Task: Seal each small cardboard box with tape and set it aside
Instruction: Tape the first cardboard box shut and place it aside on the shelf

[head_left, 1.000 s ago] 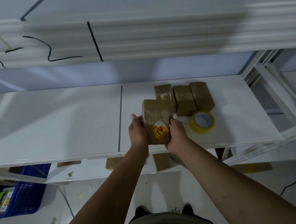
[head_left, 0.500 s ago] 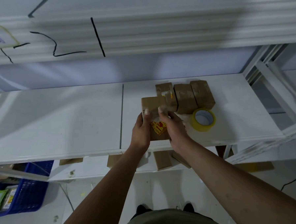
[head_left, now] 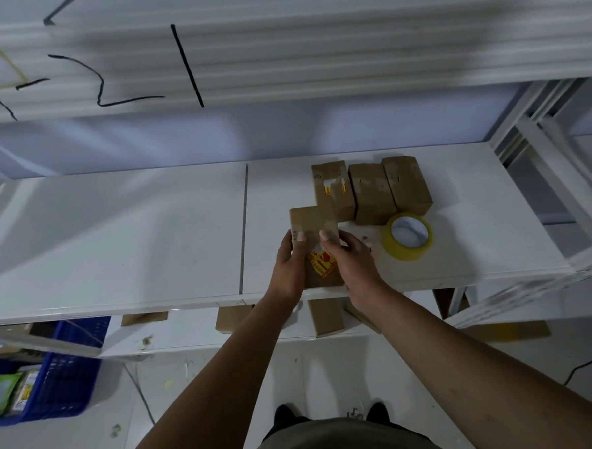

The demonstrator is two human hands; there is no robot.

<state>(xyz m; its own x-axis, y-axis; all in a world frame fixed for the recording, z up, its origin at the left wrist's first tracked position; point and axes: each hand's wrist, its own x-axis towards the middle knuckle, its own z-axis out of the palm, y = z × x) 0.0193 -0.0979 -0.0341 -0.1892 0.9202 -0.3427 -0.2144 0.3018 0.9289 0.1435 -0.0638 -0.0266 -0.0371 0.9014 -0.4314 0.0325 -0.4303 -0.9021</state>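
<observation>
A small brown cardboard box (head_left: 310, 220) with a yellow and red sticker (head_left: 322, 264) lies at the front of the white shelf (head_left: 151, 238). My left hand (head_left: 289, 267) holds its left side with the thumb laid across the top. My right hand (head_left: 353, 262) holds the right side, its thumb also pressing on the top face. Three more small boxes (head_left: 370, 193) stand side by side just behind, with clear tape on their tops. A yellowish tape roll (head_left: 408, 236) lies flat to the right of my right hand.
An upper shelf with black marker lines (head_left: 187, 65) overhangs the work area. White frame rails (head_left: 559, 176) run along the right. Below are more cardboard boxes (head_left: 325, 317) on a lower shelf and a blue crate (head_left: 56, 384) on the floor at left.
Both hands slid up from the near end of the box, and the thumbs now lie on its top face. The box has shifted slightly toward the back.
</observation>
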